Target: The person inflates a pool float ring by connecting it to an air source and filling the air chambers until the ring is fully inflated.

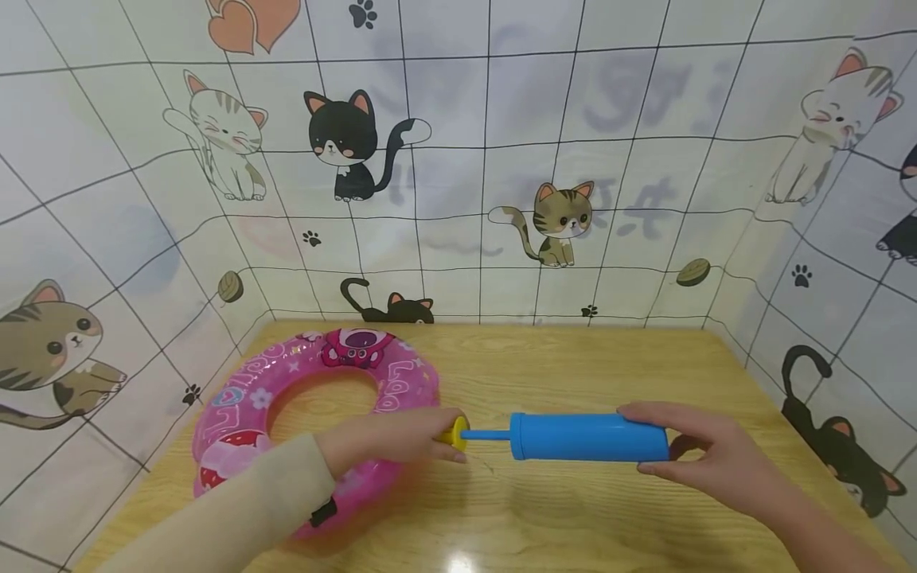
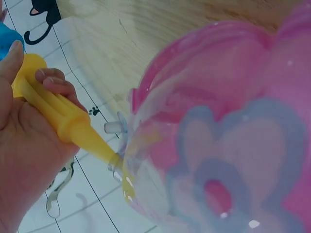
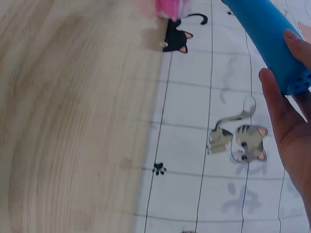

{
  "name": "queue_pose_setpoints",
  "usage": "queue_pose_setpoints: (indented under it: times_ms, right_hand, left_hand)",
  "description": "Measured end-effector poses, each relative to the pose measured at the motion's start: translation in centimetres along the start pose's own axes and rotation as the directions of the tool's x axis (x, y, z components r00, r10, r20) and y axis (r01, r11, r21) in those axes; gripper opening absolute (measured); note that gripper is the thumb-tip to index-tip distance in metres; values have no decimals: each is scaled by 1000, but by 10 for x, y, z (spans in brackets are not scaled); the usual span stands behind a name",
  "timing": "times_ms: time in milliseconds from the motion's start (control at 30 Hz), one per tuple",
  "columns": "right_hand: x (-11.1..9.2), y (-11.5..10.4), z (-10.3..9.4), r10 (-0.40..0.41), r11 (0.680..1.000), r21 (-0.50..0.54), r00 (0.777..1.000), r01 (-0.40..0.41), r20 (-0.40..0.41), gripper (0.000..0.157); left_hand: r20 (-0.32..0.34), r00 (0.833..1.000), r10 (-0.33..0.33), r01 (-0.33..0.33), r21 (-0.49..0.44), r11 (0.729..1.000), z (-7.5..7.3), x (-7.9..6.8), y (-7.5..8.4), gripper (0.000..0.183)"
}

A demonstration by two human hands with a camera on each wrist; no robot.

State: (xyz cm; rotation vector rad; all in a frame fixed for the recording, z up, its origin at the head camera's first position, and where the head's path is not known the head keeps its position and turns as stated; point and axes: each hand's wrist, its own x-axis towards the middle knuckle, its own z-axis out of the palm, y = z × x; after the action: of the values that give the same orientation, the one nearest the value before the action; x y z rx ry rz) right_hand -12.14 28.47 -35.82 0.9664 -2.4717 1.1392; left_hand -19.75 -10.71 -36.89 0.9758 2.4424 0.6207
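A blue hand air pump lies level between my hands, its thin blue rod drawn out to the left. My left hand grips the yellow nozzle end with curled fingers. The tip of that nozzle sits in the clear valve of a pink inflatable swim ring. A second clear valve stub sticks out beside it. My right hand holds the far end of the blue barrel between thumb and fingers. Small holes show in the barrel's end cap in the right wrist view.
The swim ring rests on the left side of a wooden table, under my left forearm. White cloth walls with cat prints and grid lines stand at the back and both sides.
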Motion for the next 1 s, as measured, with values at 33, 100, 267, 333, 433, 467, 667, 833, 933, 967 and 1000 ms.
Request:
queue_pose_setpoints:
  times_ms: [33, 100, 267, 333, 433, 467, 667, 833, 933, 967, 1000]
  right_hand:
    - [-2, 1, -4, 16, 1000, -14, 1000, -16, -1, 68]
    - [-6, 2, -11, 26, 999, -32, 1000, -26, -7, 68]
    - [-13, 0, -29, 69, 994, -81, 997, -71, -20, 68]
    - [-16, -3, -35, 84, 991, -100, 996, -86, -28, 69]
    - [-19, -5, -40, 71, 989, -130, 997, -76, -43, 70]
    - [-19, -5, -41, 62, 989, -128, 997, -68, -47, 71]
    - [-10, -8, -32, 41, 996, -79, 998, -45, -50, 66]
    - [4, -10, -10, 83, 996, -11, 996, -84, -40, 58]
    - [11, -10, 6, 148, 989, 29, 988, -147, -33, 53]
    - [13, -11, 11, 170, 985, 43, 985, -169, -34, 52]
    - [15, -11, 17, 182, 982, 58, 983, -180, -32, 51]
  left_hand:
    - [4, 1000, -3, 3, -3, 1000, -1, -1, -1, 28]
    - [12, 1000, 0, 0, -4, 1000, -4, -4, -3, 29]
    - [7, 1000, -14, 14, 13, 1000, -11, -7, -12, 29]
    - [2, 1000, -22, 22, 25, 999, -13, -7, -16, 29]
    - [5, 1000, -15, 15, 31, 999, -15, -8, -20, 31]
    - [7, 1000, -9, 8, 31, 999, -15, -7, -20, 31]
    - [14, 999, 30, -31, 52, 998, -16, -5, -18, 32]
    - [18, 999, 47, -48, 72, 996, -16, -2, -16, 34]
    - [18, 999, 48, -50, 88, 995, -16, -1, -15, 37]
    - [18, 999, 50, -51, 90, 995, -16, 0, -14, 38]
    - [18, 999, 47, -49, 95, 994, -17, 1, -14, 38]
